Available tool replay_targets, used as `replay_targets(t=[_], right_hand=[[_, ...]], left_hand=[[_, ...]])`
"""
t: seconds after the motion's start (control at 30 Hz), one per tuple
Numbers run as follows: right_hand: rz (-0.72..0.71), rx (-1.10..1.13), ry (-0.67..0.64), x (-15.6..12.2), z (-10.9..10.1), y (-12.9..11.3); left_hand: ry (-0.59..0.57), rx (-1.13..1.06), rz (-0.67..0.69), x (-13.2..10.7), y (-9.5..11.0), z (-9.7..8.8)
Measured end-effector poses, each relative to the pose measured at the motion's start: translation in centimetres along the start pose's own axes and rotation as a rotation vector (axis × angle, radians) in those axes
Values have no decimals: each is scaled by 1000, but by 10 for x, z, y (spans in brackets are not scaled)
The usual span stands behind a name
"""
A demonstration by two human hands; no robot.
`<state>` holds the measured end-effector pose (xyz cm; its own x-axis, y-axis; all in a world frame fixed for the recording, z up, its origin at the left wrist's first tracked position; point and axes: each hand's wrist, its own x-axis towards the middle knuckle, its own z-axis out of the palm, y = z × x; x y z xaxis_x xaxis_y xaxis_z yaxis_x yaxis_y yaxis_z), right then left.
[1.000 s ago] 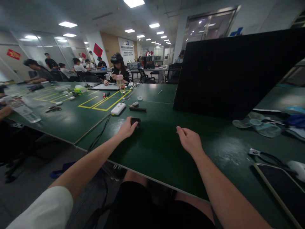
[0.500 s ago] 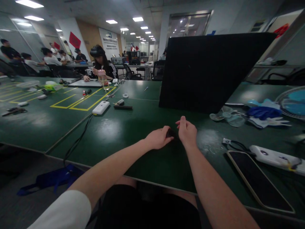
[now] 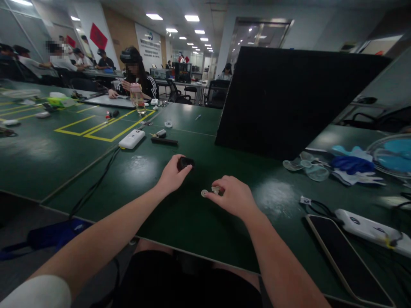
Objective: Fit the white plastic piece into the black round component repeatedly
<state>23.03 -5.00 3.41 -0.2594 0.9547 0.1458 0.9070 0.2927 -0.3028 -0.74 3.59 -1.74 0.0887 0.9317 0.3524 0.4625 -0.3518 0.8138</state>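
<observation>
Here, my left hand (image 3: 171,175) rests on the dark green table (image 3: 192,226). Its fingers are curled tight around a small black plastic block (image 3: 185,163), which sits at one o'clock from that hand. My right hand (image 3: 234,197) is at four o'clock from the block, low on the table. Its fingertips are pressed together on a tiny pale piece (image 3: 215,189). A little white round disc (image 3: 204,193) lies flat just beside them, at nine o'clock. A big black board (image 3: 289,98) stands tilted at twelve o'clock. A white flat box (image 3: 131,139) lies at ten o'clock, well apart. A dark flat phone (image 3: 346,252) lies at four o'clock.
</observation>
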Motion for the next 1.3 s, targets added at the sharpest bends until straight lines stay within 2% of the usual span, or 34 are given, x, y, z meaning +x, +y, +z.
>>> replay_targets(t=[0.1,0.17,0.3,0.37,0.57,0.7,0.87,1.1,1.23,1.3], right_hand=[[-159,-39,30,3,13,-5],[-211,-37,11,5,21,-4],[-187,54,-54,7,24,-2],[-163,103,-49,7,22,-1],[-65,223,135,5,16,-1],[-129,243,144,4,19,-5],[-193,189,167,4,25,-5],[-40,182,317,4,25,-6],[127,253,283,9,27,-1],[203,322,200,12,28,4]], left_hand=[[-47,55,49,-3,4,5],[-109,119,89,-8,9,9],[-256,256,144,-15,16,8],[-291,300,164,-17,19,5],[-360,290,214,-20,23,6],[-463,231,275,-24,29,10],[-494,201,304,-28,34,8],[-502,194,311,-28,36,5],[-486,171,303,-27,34,5],[-489,150,302,-27,34,5]])
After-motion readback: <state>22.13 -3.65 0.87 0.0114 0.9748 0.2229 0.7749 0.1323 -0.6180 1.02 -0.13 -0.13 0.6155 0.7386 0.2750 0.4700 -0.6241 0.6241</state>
